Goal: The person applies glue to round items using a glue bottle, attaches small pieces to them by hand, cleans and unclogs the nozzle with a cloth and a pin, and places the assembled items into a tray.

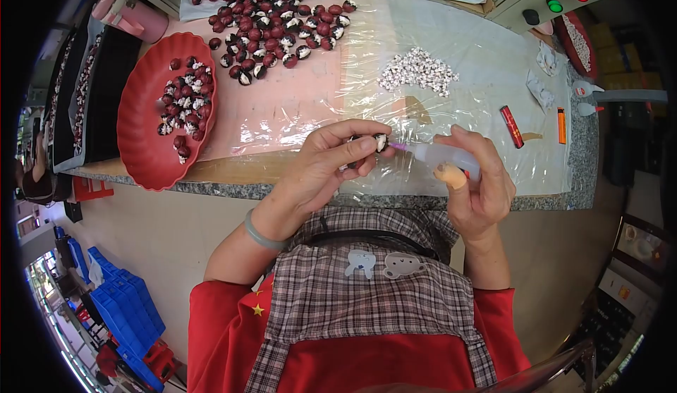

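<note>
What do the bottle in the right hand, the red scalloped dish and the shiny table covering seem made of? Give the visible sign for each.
Bottle: probably soft plastic, smooth and translucent; its wall looks milky.
Dish: likely moulded plastic, slightly glossy, with fluted walls.
Covering: apparently clear plastic film; wrinkles throw sharp glints.

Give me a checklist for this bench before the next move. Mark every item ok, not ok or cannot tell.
1. Piece in hand: ok. The left hand pinches a small dark-and-white piece.
2. Bottle in hand: ok. The right hand holds a translucent bottle.
3. Nozzle lined up: ok. The purple nozzle points at the piece.
4. Liquid coming out: cannot tell. The tip is too small to judge.
5. White bits available: ok. A pile of white bits lies on the table beyond the hands.
6. Red tray upright: ok. The scalloped red tray sits at the left, holding pieces.
</note>
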The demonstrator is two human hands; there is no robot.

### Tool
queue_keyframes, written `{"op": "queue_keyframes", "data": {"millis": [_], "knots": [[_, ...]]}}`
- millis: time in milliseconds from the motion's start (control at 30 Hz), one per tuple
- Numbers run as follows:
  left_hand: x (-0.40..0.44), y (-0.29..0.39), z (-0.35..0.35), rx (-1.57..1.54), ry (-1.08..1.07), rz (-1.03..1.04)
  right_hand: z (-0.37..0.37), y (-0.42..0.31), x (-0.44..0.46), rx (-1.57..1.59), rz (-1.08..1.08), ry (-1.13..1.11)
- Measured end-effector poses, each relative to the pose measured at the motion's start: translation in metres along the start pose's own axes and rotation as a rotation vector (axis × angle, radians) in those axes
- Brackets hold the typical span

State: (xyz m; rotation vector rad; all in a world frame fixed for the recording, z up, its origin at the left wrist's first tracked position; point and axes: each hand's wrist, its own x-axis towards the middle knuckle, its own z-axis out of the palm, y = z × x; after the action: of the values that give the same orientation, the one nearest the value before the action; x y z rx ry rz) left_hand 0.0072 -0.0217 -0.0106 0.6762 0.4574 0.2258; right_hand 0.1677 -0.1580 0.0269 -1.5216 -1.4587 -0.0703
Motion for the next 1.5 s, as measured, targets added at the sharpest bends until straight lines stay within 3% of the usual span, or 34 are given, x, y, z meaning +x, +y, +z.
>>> {"op": "queue_keyframes", "data": {"millis": [533,633,733,867,1000,1100,1300,1400,1500], "knots": [[0.0,-0.001,-0.003,-0.023,0.029,-0.002,-0.002,0.001,-0.002,-0.025,-0.031,0.024],[0.0,0.001,-0.002,-0.017,0.006,0.006,-0.002,0.002,-0.007,0.071,0.108,0.088],[-0.001,0.001,0.0,-0.017,0.017,0.001,-0.005,0.002,-0.009,0.458,0.378,0.166],[0.0,0.0,-0.004,-0.071,-0.006,0.001,-0.009,0.024,-0.005,0.894,0.519,0.256],[0.002,-0.002,-0.004,-0.176,-0.016,-0.007,-0.015,0.041,-0.004,0.927,0.644,0.31],[0.002,-0.003,-0.006,-0.257,-0.036,-0.015,-0.021,0.055,-0.005,0.891,0.821,0.263],[0.001,-0.003,-0.009,-0.301,-0.07,-0.02,-0.017,0.077,0.001,0.401,0.928,0.066],[0.0,-0.003,-0.01,-0.302,-0.071,-0.02,-0.013,0.077,0.015,-0.096,0.764,-0.098],[0.0,-0.002,-0.011,-0.299,-0.063,-0.02,-0.005,0.083,0.017,-0.311,0.479,-0.094]]}}
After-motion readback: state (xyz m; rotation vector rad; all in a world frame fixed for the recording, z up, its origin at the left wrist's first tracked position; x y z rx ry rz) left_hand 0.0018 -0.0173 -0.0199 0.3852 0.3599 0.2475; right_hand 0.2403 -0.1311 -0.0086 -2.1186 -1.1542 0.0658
